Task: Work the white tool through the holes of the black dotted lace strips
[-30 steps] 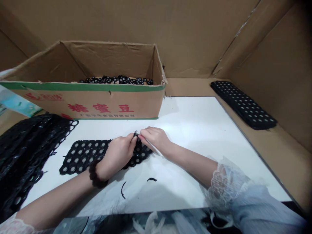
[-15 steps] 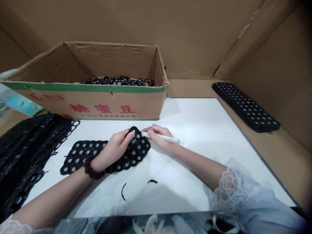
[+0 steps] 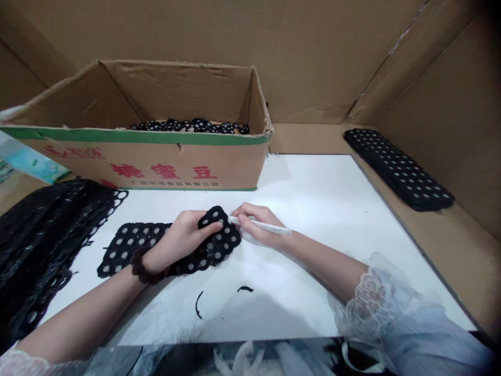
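Note:
A black piece of openwork fabric with rows of pale round dots (image 3: pixel 129 241) lies on the white board (image 3: pixel 313 198). My left hand (image 3: pixel 180 237) grips it near its right end, thumb on top, and that end is lifted a little. In my right hand (image 3: pixel 256 222) is a slim white pen-like tool (image 3: pixel 272 228), held like a pen. Its tip meets the fabric's right edge; the exact tip is too small to make out. Two thin black scraps, one curved (image 3: pixel 199 305) and one shorter (image 3: pixel 246 289), lie in front of the hands.
Behind the fabric stands an open cardboard box (image 3: pixel 168 162) with black dotted pieces (image 3: pixel 199 126) inside. A heap of black openwork fabric (image 3: pixel 43 240) covers the left side. A stack of dotted black pieces (image 3: pixel 399 169) lies far right by the cardboard wall (image 3: pixel 442 104).
My left thumb has shifted slightly right and down over the fabric's end. My right hand and the white tool have moved slightly down. The view has shifted a little.

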`<state>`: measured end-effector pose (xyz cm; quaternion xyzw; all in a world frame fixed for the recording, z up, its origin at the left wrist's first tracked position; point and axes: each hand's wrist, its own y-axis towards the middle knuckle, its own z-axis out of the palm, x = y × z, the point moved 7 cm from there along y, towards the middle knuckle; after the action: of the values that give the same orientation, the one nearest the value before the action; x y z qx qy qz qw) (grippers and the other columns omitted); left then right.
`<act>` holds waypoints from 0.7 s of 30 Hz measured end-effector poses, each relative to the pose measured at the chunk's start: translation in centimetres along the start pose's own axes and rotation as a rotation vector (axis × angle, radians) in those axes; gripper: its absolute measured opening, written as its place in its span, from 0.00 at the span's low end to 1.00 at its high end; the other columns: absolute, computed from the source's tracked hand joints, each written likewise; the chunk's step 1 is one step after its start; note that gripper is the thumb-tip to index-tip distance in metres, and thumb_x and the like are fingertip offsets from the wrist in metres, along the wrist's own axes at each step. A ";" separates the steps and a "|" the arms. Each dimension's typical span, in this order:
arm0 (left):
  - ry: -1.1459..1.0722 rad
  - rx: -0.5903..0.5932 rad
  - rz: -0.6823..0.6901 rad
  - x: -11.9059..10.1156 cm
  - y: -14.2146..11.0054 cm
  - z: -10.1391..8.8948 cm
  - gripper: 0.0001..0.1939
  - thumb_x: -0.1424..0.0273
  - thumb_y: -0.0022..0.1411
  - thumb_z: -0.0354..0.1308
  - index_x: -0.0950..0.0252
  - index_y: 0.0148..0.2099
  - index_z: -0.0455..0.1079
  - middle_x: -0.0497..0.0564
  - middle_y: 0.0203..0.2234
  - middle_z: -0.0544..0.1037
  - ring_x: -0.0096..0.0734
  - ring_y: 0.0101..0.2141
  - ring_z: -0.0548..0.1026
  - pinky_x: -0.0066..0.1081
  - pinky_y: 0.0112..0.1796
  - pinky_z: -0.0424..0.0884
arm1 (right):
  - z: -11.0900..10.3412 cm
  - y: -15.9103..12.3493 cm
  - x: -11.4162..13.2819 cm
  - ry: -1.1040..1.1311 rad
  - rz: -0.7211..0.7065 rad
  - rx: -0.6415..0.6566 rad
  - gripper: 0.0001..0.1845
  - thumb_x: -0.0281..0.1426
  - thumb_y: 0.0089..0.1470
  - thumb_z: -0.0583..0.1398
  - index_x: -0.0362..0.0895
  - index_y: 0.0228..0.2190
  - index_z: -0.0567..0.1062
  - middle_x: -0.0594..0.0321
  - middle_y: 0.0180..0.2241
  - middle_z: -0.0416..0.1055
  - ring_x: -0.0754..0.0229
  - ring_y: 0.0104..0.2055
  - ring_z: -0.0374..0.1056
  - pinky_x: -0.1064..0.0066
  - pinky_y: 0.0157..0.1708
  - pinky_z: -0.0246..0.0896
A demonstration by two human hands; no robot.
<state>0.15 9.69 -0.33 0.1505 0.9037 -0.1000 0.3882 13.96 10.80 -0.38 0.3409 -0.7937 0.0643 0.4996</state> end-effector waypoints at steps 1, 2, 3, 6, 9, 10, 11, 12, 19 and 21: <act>0.016 -0.013 0.015 -0.1 0.0 0.0 0.18 0.60 0.58 0.50 0.65 0.22 0.56 0.42 0.18 0.61 0.22 0.22 0.59 0.22 0.22 0.57 | 0.1 0.1 0.3 -0.084 -0.059 0.019 0.11 0.32 0.57 0.47 0.42 0.29 0.65 0.61 0.28 0.68 0.66 0.29 0.62 0.73 0.30 0.58; 0.038 -0.025 0.026 -0.2 0.0 0.0 0.18 0.60 0.58 0.50 0.65 0.22 0.55 0.42 0.18 0.60 0.22 0.22 0.59 0.22 0.22 0.56 | 0.2 0.1 0.6 -0.174 -0.117 0.031 0.12 0.32 0.57 0.47 0.42 0.29 0.65 0.60 0.28 0.68 0.65 0.30 0.62 0.72 0.31 0.58; 0.063 -0.039 0.034 -0.2 -0.1 0.0 0.18 0.61 0.59 0.50 0.65 0.22 0.54 0.42 0.18 0.59 0.22 0.21 0.58 0.22 0.22 0.55 | 0.4 0.2 0.8 -0.267 -0.169 0.040 0.12 0.33 0.58 0.46 0.42 0.28 0.65 0.60 0.28 0.68 0.64 0.30 0.62 0.72 0.31 0.57; 0.144 -0.098 0.047 -0.5 -0.3 0.0 0.17 0.62 0.59 0.49 0.65 0.22 0.53 0.42 0.17 0.58 0.22 0.21 0.57 0.23 0.22 0.55 | 1.2 0.5 1.2 -0.536 -0.239 0.023 0.15 0.33 0.59 0.43 0.42 0.27 0.65 0.58 0.27 0.68 0.62 0.31 0.61 0.71 0.32 0.56; 0.211 -0.138 0.065 -1.0 -0.6 0.2 0.16 0.63 0.59 0.49 0.65 0.23 0.53 0.42 0.17 0.61 0.23 0.21 0.59 0.24 0.23 0.55 | 2.0 0.9 1.2 -0.731 -0.191 -0.023 0.16 0.33 0.60 0.42 0.42 0.28 0.65 0.57 0.27 0.69 0.60 0.32 0.61 0.69 0.31 0.55; 0.225 -0.146 0.068 -1.2 -0.6 0.2 0.16 0.64 0.59 0.49 0.64 0.23 0.54 0.42 0.17 0.61 0.23 0.21 0.59 0.24 0.24 0.55 | 2.0 1.0 1.2 -0.761 -0.156 -0.040 0.17 0.32 0.60 0.42 0.42 0.28 0.65 0.56 0.27 0.69 0.60 0.32 0.61 0.69 0.31 0.55; 0.232 -0.153 0.064 -1.2 -0.7 0.2 0.16 0.64 0.59 0.49 0.64 0.23 0.53 0.42 0.17 0.61 0.23 0.21 0.59 0.24 0.24 0.55 | 2.0 1.1 1.1 -0.767 -0.123 -0.059 0.17 0.32 0.60 0.42 0.42 0.28 0.65 0.56 0.27 0.69 0.59 0.32 0.61 0.69 0.31 0.55; 0.232 -0.161 0.054 -1.2 -0.7 0.2 0.16 0.63 0.59 0.49 0.64 0.22 0.53 0.42 0.16 0.61 0.23 0.20 0.58 0.24 0.23 0.55 | 1.8 1.0 1.0 -0.746 -0.099 -0.077 0.17 0.32 0.60 0.42 0.42 0.28 0.65 0.56 0.27 0.69 0.59 0.32 0.61 0.69 0.31 0.55; -0.019 -0.113 -0.108 0.3 -0.3 -0.5 0.16 0.58 0.58 0.49 0.65 0.26 0.61 0.44 0.22 0.69 0.27 0.25 0.65 0.24 0.26 0.61 | -0.6 0.5 -1.6 0.208 0.184 -0.129 0.16 0.35 0.58 0.45 0.41 0.26 0.65 0.59 0.29 0.70 0.65 0.29 0.64 0.72 0.30 0.59; -0.034 -0.118 -0.129 0.5 -0.2 -0.7 0.16 0.58 0.58 0.50 0.65 0.26 0.61 0.45 0.23 0.70 0.27 0.26 0.66 0.24 0.26 0.62 | -0.6 0.5 -2.0 0.352 0.236 -0.122 0.16 0.36 0.57 0.47 0.41 0.25 0.66 0.59 0.30 0.71 0.64 0.31 0.65 0.72 0.31 0.59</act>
<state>-0.71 9.81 -0.27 0.0670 0.9091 -0.0738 0.4045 14.67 12.43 -1.63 0.1982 -0.7311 0.1326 0.6393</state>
